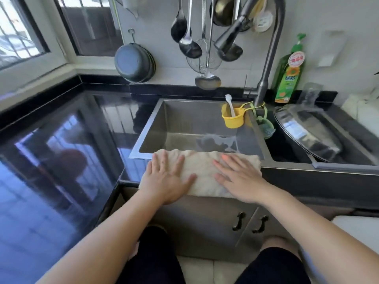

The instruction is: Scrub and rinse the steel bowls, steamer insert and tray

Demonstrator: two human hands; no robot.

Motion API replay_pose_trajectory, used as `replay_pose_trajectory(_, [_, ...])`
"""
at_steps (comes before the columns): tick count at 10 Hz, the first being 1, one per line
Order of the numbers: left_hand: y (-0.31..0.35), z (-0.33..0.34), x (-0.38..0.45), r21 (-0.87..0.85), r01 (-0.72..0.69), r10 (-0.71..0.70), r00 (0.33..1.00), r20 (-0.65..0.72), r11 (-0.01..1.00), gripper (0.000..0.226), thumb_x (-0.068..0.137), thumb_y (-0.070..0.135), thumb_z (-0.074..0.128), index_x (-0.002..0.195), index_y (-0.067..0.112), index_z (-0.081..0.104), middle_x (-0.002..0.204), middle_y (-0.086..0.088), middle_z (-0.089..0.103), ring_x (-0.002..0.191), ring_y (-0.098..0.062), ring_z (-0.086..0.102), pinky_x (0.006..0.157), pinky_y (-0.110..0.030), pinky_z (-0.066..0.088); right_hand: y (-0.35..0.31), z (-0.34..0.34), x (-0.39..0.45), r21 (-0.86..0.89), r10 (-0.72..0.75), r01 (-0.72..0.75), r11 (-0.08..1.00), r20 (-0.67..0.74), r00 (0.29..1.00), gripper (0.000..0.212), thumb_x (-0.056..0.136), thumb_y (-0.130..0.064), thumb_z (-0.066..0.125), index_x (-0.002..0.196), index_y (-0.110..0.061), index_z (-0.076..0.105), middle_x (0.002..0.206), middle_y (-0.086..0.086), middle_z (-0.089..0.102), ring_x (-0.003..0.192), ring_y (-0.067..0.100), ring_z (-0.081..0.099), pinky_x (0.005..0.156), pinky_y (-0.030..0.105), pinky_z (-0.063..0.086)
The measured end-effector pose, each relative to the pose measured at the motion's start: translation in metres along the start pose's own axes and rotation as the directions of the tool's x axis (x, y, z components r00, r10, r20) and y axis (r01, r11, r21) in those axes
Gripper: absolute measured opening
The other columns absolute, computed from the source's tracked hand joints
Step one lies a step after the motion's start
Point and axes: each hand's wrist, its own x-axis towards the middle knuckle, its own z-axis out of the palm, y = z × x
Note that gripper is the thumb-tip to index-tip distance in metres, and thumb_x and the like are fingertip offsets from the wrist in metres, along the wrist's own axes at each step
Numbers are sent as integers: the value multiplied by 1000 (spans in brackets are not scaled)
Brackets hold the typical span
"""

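A cream cloth [202,171] lies spread over the front rim of the steel sink [155,111]. My left hand [168,179] presses flat on the cloth's left end, fingers straight. My right hand [241,179] presses flat on its right part, fingers spread. The sink basin holds only a little water. Stacked steel bowls [133,63] hang on the wall at the back left. A glass lid [307,132] rests over a steel tray [352,138] in the right basin.
A black faucet [266,64] arches over the sink. A yellow caddy [233,116] with a white brush hangs at the sink's back right. A green detergent bottle [289,74] stands behind. Ladles and a strainer [204,60] hang on the wall. A glossy black counter [61,140] stretches left.
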Motion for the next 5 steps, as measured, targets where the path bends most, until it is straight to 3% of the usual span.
replay_pose_trajectory(1, [-14, 1, -2, 5, 82, -82, 996, -18, 997, 89, 88, 87, 11, 162, 43, -14, 171, -14, -20, 156, -40, -22, 126, -50, -11, -19, 2, 16, -55, -25, 23, 998, -26, 999, 73, 91, -73, -4, 158, -43, -10, 167, -9, -19, 154, 18, -18, 124, 41, -9])
replay_pose_trajectory(3, [-7, -9, 0, 83, 59, -65, 995, 78, 995, 91, 89, 87, 8, 160, 40, -21, 168, -17, -27, 154, -42, -27, 123, -55, -14, -17, 5, -3, -72, 28, -29, 997, -12, 1000, 67, 98, -69, 2, 157, -44, -14, 166, -8, -24, 152, 19, -25, 123, 41, -13])
replay_pose_trajectory(4, [-2, -2, -5, 102, 22, -29, 998, 63, 995, 90, 89, 87, 6, 161, 40, -20, 168, -17, -26, 155, -42, -24, 125, -56, -12, -18, 9, -15, -53, 61, -61, 997, -1, 998, 67, 99, -69, 5, 157, -43, -14, 165, -7, -25, 151, 20, -27, 123, 43, -13])
replay_pose_trajectory(5, [3, -14, -3, 99, 38, -47, 994, 94, 994, 87, 90, 86, 10, 163, 42, -11, 170, -17, -20, 155, -43, -23, 125, -57, -8, -15, -4, -14, 3, 74, -74, 997, 74, 995, 69, 100, -68, 17, 159, -41, -7, 167, -5, -20, 153, 21, -23, 124, 45, -9])
